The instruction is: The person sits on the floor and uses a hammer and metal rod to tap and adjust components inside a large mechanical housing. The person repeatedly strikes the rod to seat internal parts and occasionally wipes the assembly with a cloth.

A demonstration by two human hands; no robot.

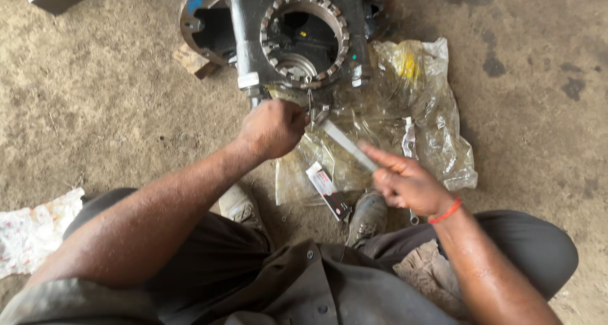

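One large black metal housing [294, 37] with a toothed ring around its round opening sits on the dirt floor [101, 90]. Crumpled clear plastic sheeting [437, 122] lies just right of and below it. Left hand [272, 128]: fingers closed in a fist at the housing's lower edge; what they grip is hidden. Right hand [408, 184]: fingers closed on a flat metal bar [347, 145], angled up-left toward the left hand. A small tube [327, 190] lies on the plastic between the forearms.
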